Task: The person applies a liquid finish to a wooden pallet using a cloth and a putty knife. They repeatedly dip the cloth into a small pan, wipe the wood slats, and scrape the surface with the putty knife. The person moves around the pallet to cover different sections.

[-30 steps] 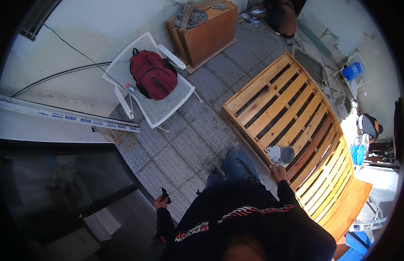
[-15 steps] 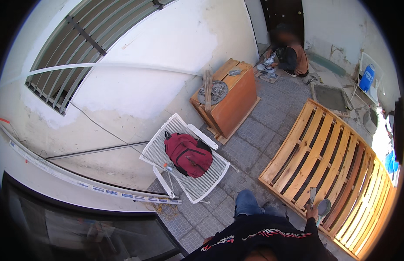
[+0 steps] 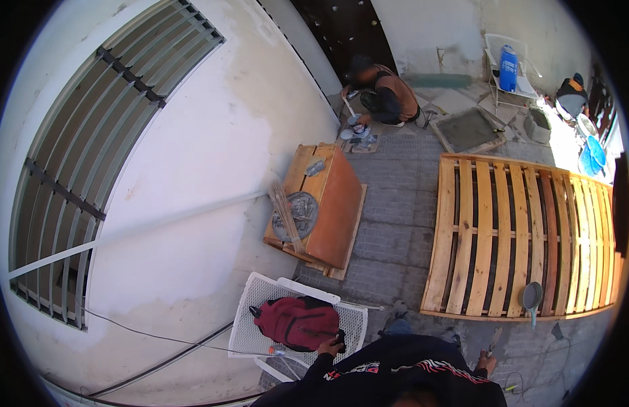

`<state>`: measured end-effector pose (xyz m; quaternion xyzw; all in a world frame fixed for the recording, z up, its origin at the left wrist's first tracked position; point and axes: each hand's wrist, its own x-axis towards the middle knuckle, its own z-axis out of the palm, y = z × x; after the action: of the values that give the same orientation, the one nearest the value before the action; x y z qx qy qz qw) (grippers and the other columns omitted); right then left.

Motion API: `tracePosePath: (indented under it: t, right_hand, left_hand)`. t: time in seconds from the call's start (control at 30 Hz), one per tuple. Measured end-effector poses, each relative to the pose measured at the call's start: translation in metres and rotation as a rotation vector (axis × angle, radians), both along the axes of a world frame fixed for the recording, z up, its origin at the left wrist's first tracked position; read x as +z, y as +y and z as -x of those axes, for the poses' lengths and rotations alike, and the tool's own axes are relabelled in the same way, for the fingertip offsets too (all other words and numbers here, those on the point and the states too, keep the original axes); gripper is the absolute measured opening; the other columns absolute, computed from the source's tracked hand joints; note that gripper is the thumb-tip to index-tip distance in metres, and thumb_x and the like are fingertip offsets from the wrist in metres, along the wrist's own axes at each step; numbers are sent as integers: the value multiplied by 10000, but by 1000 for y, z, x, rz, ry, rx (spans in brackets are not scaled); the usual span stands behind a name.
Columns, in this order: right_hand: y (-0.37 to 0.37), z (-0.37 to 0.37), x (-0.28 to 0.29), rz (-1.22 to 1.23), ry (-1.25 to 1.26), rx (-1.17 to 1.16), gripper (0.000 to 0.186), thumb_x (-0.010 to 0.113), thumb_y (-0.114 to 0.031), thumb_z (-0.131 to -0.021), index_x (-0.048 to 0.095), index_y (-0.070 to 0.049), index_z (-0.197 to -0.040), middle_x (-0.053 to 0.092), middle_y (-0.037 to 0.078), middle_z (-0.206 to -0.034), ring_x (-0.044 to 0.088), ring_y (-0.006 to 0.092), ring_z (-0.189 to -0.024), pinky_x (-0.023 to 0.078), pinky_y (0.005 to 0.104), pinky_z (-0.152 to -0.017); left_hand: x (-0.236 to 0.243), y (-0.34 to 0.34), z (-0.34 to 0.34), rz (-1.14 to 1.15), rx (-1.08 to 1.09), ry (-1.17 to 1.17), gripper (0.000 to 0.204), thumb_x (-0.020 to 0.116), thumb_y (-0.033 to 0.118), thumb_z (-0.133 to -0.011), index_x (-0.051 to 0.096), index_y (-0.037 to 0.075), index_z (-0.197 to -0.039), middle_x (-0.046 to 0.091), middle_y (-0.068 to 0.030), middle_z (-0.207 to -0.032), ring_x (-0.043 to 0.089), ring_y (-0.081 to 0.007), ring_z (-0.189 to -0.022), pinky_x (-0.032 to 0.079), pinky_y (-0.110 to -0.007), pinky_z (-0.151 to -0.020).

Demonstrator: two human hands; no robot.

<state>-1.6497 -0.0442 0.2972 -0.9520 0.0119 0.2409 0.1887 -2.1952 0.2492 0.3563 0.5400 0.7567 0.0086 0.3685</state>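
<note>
My right hand (image 3: pixel 487 361) is closed around the handle of a putty knife (image 3: pixel 495 337), its blade pointing up and away from me. A round grey pan (image 3: pixel 532 296) with a pale handle lies on the near edge of a wooden slatted frame (image 3: pixel 463 237), apart from that hand. On the left, my left hand (image 3: pixel 330 346) has curled fingers at the near right end of a maroon backpack (image 3: pixel 297 322). Something small and dark shows at those fingers; I cannot tell whether it belongs to the bag. The backpack rests on a white mesh chair (image 3: pixel 355 325).
A wooden cabinet (image 3: pixel 338 210) bears a round tray (image 3: pixel 304 227) and a bundle of thin sticks (image 3: pixel 284 214). Farther off, a person (image 3: pixel 389 95) crouches by the dark door, and another (image 3: pixel 572 95) bends at the far right. A framed grey patch (image 3: pixel 467 130) lies beyond the slatted frame.
The view has turned to the right. The pan, formerly at my right hand, now lies on the slatted frame. My left hand has come up to the backpack's edge.
</note>
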Motion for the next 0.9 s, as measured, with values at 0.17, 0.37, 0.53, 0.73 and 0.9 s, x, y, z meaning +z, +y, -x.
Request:
tracePosePath:
  t: [0.17, 0.37, 0.53, 0.73, 0.9]
  right_hand:
    - [-5, 74, -4, -142, -64, -289, 560, 700, -526, -787, 673, 33, -757, 621, 182, -655, 619, 334, -638, 472, 479, -640]
    - [-33, 153, -9, 20, -61, -257, 480, 683, -458, -790, 665, 2, -653, 631, 172, -621, 615, 346, -572, 472, 480, -608]
    - [-36, 189, 22, -457, 186, -785, 177, 666, -199, -851, 611, -38, -900, 634, 105, -616, 599, 195, -480, 467, 320, -386]
    - [-17, 184, 83, -127, -43, -637, 349, 741, -333, -805, 700, 1, -711, 584, 89, -532, 600, 218, -478, 470, 395, -501]
    - [5, 167, 103, -30, -142, -801, 580, 688, -575, -805, 661, -9, -681, 598, 179, -592, 616, 357, -593, 453, 465, -604]
  left_hand:
    - [7, 104, -30, 109, -247, -40, 460, 777, 376, -730, 716, 192, -1147, 729, -105, -1036, 695, -258, -999, 526, -370, -885]
    - [11, 171, -84, 49, -398, -148, 455, 759, 317, -755, 698, 133, -1167, 712, -121, -1087, 676, -265, -1035, 513, -363, -909]
    - [13, 192, -119, -44, -610, -80, 442, 786, 288, -754, 705, 108, -1149, 721, -143, -1048, 689, -300, -982, 521, -381, -879]
    - [-10, 217, -134, 3, -567, -149, 446, 790, 270, -766, 701, 40, -1138, 710, -165, -1081, 683, -300, -993, 519, -387, -881]
    - [-26, 248, -148, 91, -693, -113, 408, 803, 155, -753, 697, 8, -1118, 712, -134, -1034, 672, -254, -946, 521, -383, -840]
